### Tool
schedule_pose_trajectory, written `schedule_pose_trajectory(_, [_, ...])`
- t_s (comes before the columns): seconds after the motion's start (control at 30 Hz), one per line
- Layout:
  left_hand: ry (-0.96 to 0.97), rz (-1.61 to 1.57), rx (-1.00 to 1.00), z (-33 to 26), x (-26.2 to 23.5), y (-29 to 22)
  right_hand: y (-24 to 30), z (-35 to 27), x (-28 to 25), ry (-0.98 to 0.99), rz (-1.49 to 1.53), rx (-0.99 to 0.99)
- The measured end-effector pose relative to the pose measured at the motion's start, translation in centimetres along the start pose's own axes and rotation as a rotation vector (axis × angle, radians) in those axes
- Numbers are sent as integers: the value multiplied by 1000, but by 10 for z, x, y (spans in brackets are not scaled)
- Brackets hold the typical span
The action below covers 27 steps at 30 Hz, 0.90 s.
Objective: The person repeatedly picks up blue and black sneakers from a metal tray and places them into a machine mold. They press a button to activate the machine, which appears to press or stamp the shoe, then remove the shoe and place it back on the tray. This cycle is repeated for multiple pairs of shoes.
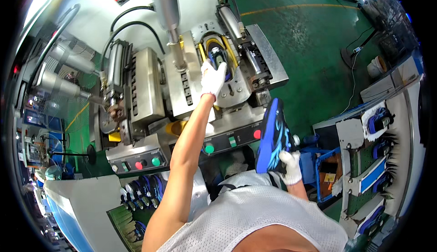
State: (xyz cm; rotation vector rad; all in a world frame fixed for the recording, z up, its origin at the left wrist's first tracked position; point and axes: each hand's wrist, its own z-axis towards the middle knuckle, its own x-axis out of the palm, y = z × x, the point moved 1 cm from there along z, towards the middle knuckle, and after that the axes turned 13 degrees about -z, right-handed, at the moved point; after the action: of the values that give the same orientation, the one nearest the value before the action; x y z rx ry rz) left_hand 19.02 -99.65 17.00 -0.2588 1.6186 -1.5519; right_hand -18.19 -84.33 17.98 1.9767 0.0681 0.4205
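My left hand, in a white glove, reaches into the metal press. Its fingers close on the near end of a dark shoe lying in the press's yellow-edged cradle; the palm side is hidden. At my right, my gloved right hand grips another shoe by one end. That shoe is black and blue with light blue markings, held upright with its blue sole turned left, close to the press's front right corner.
Below the press runs a control panel with red and green buttons. A second station stands to the left. Several shoes hang on a rack at the right; more lie on a rack at lower left. A blue cart stands right of me.
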Motion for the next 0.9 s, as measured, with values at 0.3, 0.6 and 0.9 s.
schedule_pose_trajectory(0.3, [80, 187, -250, 104, 52, 61, -19, -1, -37, -108, -108, 35])
schedule_pose_trajectory(0.6, [12, -118, -155, -25, -100, -32, 60, 98, 65, -14, -316, -131])
schedule_pose_trajectory(0.9, [90, -97, -306, -299, -257, 7, 77, 372, 255, 22, -1599, -377])
